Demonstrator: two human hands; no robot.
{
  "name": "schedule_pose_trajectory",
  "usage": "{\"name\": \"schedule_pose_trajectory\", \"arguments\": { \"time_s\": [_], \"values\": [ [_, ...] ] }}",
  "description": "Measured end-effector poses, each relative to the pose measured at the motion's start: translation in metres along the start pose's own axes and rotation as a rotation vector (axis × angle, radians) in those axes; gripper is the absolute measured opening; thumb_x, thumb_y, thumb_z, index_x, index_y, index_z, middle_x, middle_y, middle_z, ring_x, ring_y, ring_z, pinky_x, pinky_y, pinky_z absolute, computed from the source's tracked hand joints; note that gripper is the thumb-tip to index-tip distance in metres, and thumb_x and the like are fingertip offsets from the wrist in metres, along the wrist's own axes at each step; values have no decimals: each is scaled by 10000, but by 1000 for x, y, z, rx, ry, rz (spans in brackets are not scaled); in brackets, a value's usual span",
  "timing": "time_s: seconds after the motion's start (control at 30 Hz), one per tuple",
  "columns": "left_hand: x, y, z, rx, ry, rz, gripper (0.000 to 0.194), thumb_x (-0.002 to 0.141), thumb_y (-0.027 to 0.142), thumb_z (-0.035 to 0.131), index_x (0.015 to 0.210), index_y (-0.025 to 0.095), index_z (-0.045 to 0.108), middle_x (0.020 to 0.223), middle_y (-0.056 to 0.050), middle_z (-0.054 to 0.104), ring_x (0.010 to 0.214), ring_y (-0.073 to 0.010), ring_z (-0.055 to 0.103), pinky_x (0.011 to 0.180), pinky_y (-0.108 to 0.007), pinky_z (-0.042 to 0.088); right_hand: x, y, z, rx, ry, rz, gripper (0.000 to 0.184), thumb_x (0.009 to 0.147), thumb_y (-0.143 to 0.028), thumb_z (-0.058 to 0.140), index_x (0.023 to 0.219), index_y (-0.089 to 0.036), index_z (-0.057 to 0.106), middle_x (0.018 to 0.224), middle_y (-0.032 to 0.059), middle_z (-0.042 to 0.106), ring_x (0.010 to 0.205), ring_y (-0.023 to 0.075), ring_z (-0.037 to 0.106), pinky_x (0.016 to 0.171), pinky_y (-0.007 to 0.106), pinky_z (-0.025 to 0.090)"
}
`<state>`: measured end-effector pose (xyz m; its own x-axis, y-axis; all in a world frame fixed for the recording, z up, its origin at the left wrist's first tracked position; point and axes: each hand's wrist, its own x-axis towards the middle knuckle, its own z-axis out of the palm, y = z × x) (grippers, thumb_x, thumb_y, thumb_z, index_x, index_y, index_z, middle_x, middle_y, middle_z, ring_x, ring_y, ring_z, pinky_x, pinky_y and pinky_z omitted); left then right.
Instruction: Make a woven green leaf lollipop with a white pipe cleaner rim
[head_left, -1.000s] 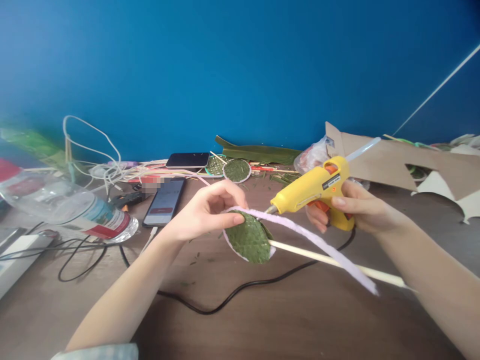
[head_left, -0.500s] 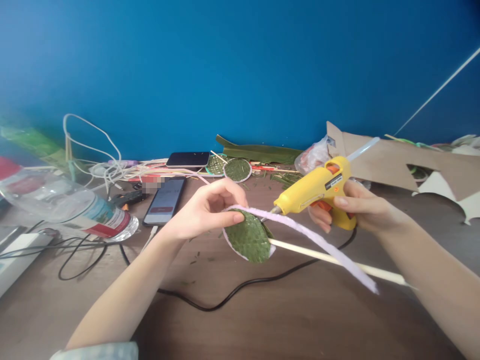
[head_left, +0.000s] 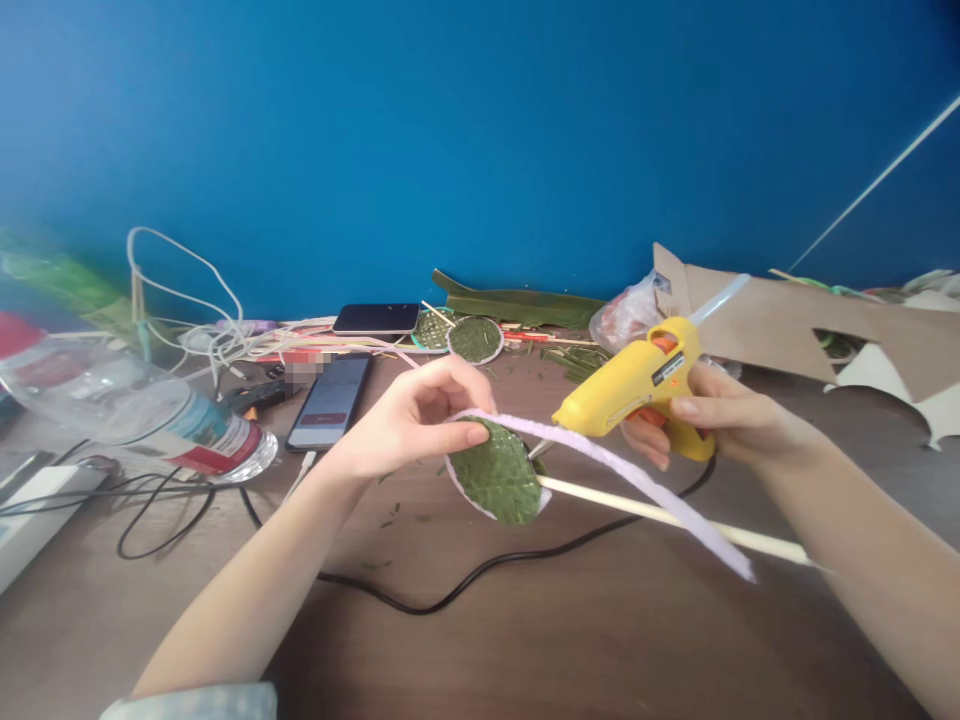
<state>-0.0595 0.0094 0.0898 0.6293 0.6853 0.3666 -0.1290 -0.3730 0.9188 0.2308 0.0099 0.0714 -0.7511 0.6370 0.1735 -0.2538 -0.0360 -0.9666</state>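
My left hand pinches the top edge of a round green woven leaf disc together with the near end of a pale purple fuzzy strip, held above the brown table. A light wooden stick juts from the disc toward the lower right. My right hand grips a yellow hot glue gun. Its metal nozzle points down-left and sits just behind the strip at the disc's right edge. A clear glue stick pokes out of the gun's back.
A black cord loops over the table. At left lie a plastic water bottle, white cables and two phones. More leaf discs, green leaves and cut cardboard line the blue wall.
The glue gun has shifted slightly right and tipped, its nozzle sliding along the disc's right edge. My left hand and the disc have stayed put.
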Motion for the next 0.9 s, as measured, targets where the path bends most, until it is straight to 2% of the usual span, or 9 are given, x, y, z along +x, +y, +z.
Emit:
{"name": "schedule_pose_trajectory", "arguments": {
  "time_s": [0.63,0.77,0.9],
  "values": [
    [-2,-3,-2,-6,21,-27,122,752,118,664,830,179,593,770,3,592,679,-77,568,583,-155,464,-1,-6,2,-52,55,81,232,794,-391,608,910,-190,606,605,-14,543,536,119,534,494,239,437],
    [-2,-4,-3,-13,31,-39,122,752,122,665,828,180,590,768,4,592,678,-75,563,585,-154,460,-1,-7,1,-58,35,74,195,807,-367,602,860,-180,609,629,0,575,570,123,560,529,240,457],
    [-1,-4,-3,-12,33,-55,119,749,122,670,820,178,592,770,7,589,687,-73,561,593,-149,453,-2,-6,-1,-77,28,78,199,817,-357,595,903,-178,614,670,18,618,618,144,602,571,259,489]
  ]
}}
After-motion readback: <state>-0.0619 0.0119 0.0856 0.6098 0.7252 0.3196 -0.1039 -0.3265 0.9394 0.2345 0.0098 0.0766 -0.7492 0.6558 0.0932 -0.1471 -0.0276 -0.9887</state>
